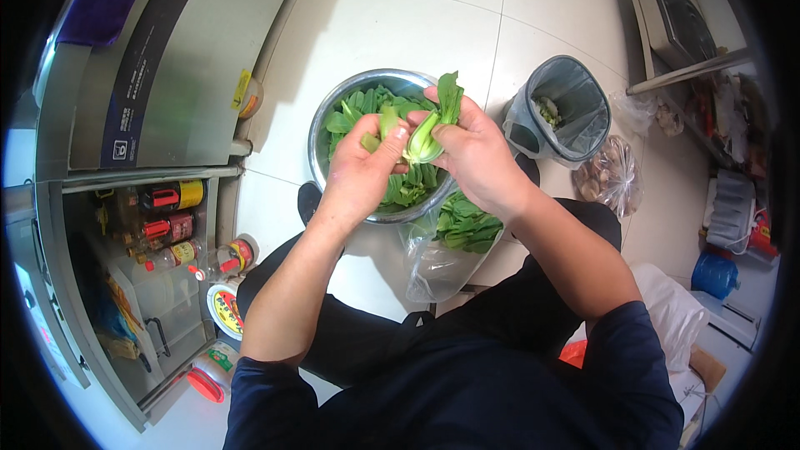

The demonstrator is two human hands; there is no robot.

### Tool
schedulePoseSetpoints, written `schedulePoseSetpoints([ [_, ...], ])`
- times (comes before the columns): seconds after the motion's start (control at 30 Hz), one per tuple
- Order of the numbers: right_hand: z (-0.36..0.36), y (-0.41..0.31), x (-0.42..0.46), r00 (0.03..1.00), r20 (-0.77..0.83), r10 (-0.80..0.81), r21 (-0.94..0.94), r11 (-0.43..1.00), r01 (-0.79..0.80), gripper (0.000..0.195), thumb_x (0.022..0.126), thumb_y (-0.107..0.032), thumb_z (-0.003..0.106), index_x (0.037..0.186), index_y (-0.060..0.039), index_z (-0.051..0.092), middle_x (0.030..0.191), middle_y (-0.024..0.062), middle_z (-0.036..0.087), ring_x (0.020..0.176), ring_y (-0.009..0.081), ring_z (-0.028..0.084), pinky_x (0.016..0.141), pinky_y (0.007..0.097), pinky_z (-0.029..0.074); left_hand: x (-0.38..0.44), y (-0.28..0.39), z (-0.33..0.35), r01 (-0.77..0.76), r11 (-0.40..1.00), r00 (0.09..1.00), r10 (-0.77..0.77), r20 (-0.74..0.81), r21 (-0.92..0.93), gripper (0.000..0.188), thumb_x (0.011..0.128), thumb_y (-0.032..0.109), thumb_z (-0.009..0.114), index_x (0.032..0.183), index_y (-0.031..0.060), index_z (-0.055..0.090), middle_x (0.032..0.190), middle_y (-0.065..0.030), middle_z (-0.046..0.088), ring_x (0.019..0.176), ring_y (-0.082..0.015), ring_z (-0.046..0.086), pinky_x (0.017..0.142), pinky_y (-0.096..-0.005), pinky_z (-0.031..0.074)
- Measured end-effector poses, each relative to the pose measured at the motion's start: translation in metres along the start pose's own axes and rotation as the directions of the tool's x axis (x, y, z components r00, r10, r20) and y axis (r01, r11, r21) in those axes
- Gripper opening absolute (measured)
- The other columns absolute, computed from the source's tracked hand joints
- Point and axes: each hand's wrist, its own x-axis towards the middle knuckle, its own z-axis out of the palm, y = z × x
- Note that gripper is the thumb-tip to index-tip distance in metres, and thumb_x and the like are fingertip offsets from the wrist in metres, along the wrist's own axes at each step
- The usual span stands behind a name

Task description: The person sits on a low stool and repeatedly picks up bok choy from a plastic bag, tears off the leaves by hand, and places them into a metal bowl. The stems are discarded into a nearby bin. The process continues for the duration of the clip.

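Observation:
Over a steel basin (317, 144) on the floor, my two hands meet in front of me. My right hand (474, 137) grips a head of bok choy (427, 137), its pale base towards my left and its leaf pointing up and away. Pinched in my left hand (365, 159) are green bok choy stalk pieces (387, 120), and its fingertips are at the base of the head. Green bok choy leaves (409, 187) fill much of the basin. Closer to my lap, more bok choy (469, 225) lies in a clear plastic bag (431, 269).
Right of the basin stands a lined waste bin (522, 119) with plant scraps (548, 111) inside. A tied bag of brown produce (609, 178) lies behind it. To the left are a steel cabinet (194, 62) and a low shelf with several bottles (172, 225). A red-lidded jar (212, 375) stands near my left elbow.

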Motion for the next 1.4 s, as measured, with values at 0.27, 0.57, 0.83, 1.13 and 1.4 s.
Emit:
schedulePoseSetpoints([
  [0.27,0.000,-0.002,0.006,0.992,-0.053,-0.117,-0.074,0.991,0.113,0.042,0.101,-0.001,0.051,0.143,0.0011,0.046,0.128,0.0137,0.063,0.119,0.0207,0.062,0.102,0.0347,0.050,0.010,-0.012,-0.009,0.094,0.948,0.989,-0.123,-0.078,-0.304,0.021,0.103,0.015,0.065,0.121,0.0035,0.060,0.100,-0.0046,0.066,0.084,-0.0135,0.064,0.077,-0.0266,0.055],
  [0.57,0.006,-0.001,-0.002,0.971,0.082,-0.226,-0.298,0.924,0.240,0.041,0.103,0.000,0.049,0.143,0.0018,0.048,0.129,0.0119,0.064,0.119,0.0172,0.060,0.104,0.0309,0.048,0.002,-0.012,-0.001,-0.023,0.996,0.999,0.020,0.033,0.087,0.032,0.100,0.027,0.072,0.116,0.0013,0.063,0.098,-0.0069,0.071,0.085,-0.0148,0.069,0.077,-0.0289,0.057],
  [0.83,0.001,-0.002,-0.001,0.981,0.087,-0.172,-0.055,0.983,0.177,0.051,0.105,0.002,0.043,0.155,-0.0067,0.040,0.138,0.0137,0.063,0.125,0.0195,0.060,0.106,0.0351,0.048,-0.001,-0.004,0.007,0.047,0.970,0.996,-0.063,-0.061,-0.237,0.021,0.107,0.021,0.059,0.114,0.0013,0.059,0.100,-0.0096,0.070,0.084,-0.0157,0.070,0.073,-0.0268,0.059],
  [1.13,0.002,-0.001,0.006,0.966,0.079,-0.247,-0.049,0.967,0.251,0.054,0.101,0.004,0.043,0.155,-0.0016,0.036,0.137,0.0163,0.061,0.123,0.0197,0.059,0.109,0.0339,0.047,0.006,-0.012,-0.013,0.187,0.960,0.963,-0.221,-0.152,-0.208,0.036,0.101,0.014,0.062,0.134,0.0053,0.049,0.111,-0.0083,0.064,0.099,-0.0191,0.066,0.083,-0.0341,0.058],
  [1.4,0.002,-0.004,0.002,0.978,0.153,-0.138,-0.067,0.986,0.150,0.064,0.100,0.005,0.044,0.161,-0.0050,0.029,0.143,0.0185,0.060,0.137,0.0253,0.053,0.115,0.0360,0.039,0.010,-0.014,-0.018,0.061,0.967,0.975,-0.005,-0.221,0.248,0.054,0.099,0.016,0.065,0.150,0.0064,0.048,0.137,-0.0125,0.060,0.117,-0.0172,0.062,0.097,-0.0373,0.054],
])
